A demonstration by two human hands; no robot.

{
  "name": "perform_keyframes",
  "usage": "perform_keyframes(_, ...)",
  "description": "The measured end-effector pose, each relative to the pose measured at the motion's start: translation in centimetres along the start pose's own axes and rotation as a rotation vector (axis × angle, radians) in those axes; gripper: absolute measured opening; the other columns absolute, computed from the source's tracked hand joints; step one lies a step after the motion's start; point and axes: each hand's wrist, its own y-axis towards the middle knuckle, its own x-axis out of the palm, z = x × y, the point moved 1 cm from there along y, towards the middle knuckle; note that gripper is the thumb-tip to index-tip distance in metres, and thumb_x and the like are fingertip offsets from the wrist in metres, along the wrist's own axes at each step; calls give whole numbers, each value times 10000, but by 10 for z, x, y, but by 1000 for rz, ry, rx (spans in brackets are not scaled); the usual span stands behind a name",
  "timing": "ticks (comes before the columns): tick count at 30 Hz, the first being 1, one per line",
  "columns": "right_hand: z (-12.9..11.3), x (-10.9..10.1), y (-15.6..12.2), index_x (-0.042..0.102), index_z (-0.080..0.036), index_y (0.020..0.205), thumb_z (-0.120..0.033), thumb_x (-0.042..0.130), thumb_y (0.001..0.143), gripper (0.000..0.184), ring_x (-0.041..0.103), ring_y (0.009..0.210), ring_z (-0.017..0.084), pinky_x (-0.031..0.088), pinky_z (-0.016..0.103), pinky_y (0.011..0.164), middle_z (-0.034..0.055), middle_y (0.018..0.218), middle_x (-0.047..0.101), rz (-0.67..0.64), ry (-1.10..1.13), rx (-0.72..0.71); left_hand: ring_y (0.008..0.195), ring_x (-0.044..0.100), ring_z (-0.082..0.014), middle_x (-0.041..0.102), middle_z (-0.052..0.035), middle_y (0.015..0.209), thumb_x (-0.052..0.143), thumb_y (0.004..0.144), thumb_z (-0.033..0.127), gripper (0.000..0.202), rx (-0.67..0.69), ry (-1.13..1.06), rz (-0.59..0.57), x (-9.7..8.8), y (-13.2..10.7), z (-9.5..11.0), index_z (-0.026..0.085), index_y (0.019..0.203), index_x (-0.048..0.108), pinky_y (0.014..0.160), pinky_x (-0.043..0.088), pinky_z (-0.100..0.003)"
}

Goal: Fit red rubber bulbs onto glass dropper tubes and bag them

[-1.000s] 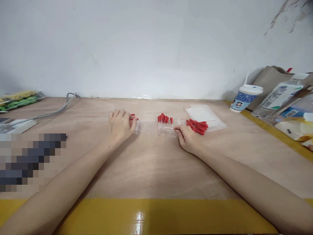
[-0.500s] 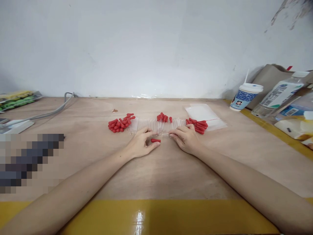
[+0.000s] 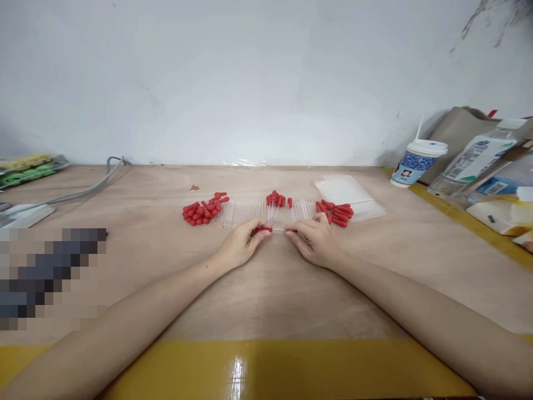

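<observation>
Between the thumb and fingers of my left hand (image 3: 239, 243) is a red rubber dropper bulb (image 3: 264, 229), its open end facing right. My right hand (image 3: 315, 239) pinches a thin clear glass tube (image 3: 278, 230), whose left end is at the mouth of the bulb; I cannot tell whether it is inside. Just beyond my hands lies a row of clear glass tubes (image 3: 250, 211). Several droppers with red bulbs (image 3: 275, 198) lie at the middle of that row. One pile of red bulbs (image 3: 202, 213) is at its left, another group of red bulbs (image 3: 338, 212) at its right.
Clear plastic bags (image 3: 350, 195) lie behind the right group of bulbs. At the right edge stand a paper cup (image 3: 418, 162) with a straw and a tilted plastic bottle (image 3: 474, 158). A grey cable (image 3: 83, 193) runs along the left. A white wall (image 3: 258, 83) closes the back.
My left thumb and fingers have closed on the red bulb, which has been lifted from the table and brought in line with the tube. My right hand still holds the tube.
</observation>
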Motion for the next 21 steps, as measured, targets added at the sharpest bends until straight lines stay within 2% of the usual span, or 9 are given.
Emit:
perform_keyframes(6,2,3,-1,617,-191,906,-291,392,899,246,536,658,125,235,302,749,23,771,664,-72,56,-29,636,583,-120,640,-14,769,494,839,337,215,-33,-118,-85,3,-2,-3,188,939,613,625,479,-247)
perform_keyframes(13,5,-1,5,641,-211,884,-281,418,892,234,532,636,112,228,286,718,0,743,661,-146,114,-35,551,557,-84,617,2,714,501,836,296,183,-52,-231,-157,5,-5,-2,177,890,630,559,470,-210)
perform_keyframes(17,3,-1,5,656,-229,881,-290,419,888,245,522,636,120,204,299,715,1,737,661,-129,5,-27,528,546,-91,602,8,642,505,834,323,206,-79,-185,-178,5,-4,-1,171,870,638,522,459,-207)
perform_keyframes(21,-5,2,2,661,-204,859,-264,398,882,271,514,635,129,182,313,689,23,706,650,-75,-148,-23,514,547,-98,600,12,600,532,816,346,217,-96,-119,-131,4,-2,-1,171,869,650,508,456,-208)
